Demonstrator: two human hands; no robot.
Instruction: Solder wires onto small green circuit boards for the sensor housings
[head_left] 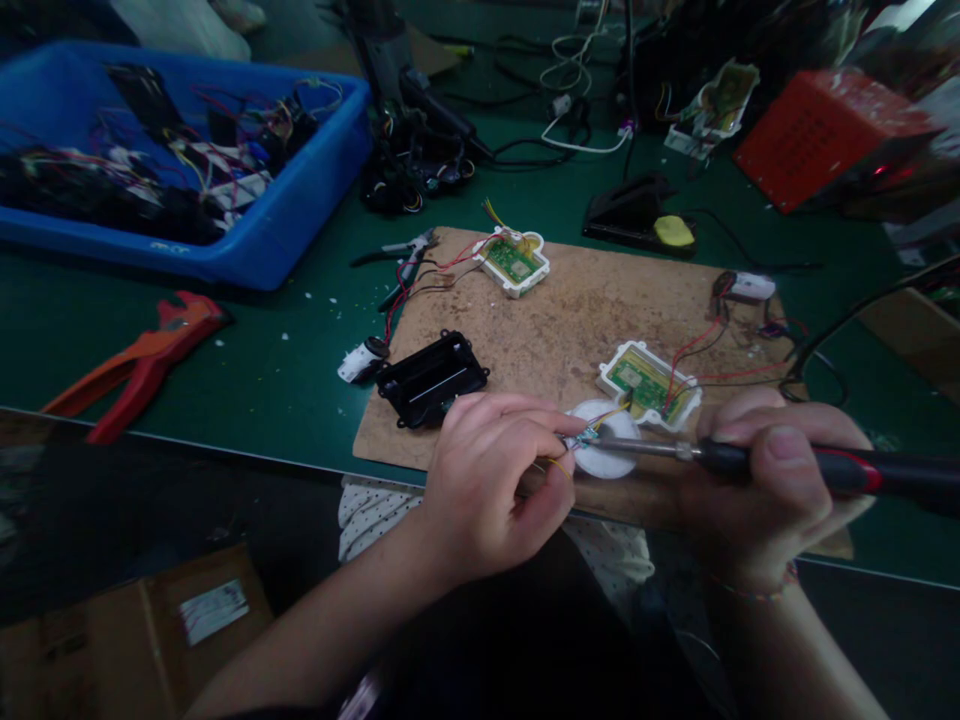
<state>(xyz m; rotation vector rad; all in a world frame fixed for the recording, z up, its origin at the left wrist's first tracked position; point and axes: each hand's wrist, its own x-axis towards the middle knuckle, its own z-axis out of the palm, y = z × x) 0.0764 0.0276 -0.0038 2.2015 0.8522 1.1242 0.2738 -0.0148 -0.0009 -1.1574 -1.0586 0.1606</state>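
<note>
My right hand is closed round the black and red handle of a soldering iron, whose metal tip points left. That tip meets a small circuit board with thin wires, pinched in the fingers of my left hand. Beneath the board lies a round white disc. Just behind it, a white housing with a green circuit board has red and yellow wires. Left of my left hand sits an open black plastic case. My left fingertips partly hide the small board.
A brown work board lies on the green table. On it rests a second white housing. Cutting pliers, an orange-red cutter, a blue bin of wired parts, an iron stand with yellow sponge and a red box surround it.
</note>
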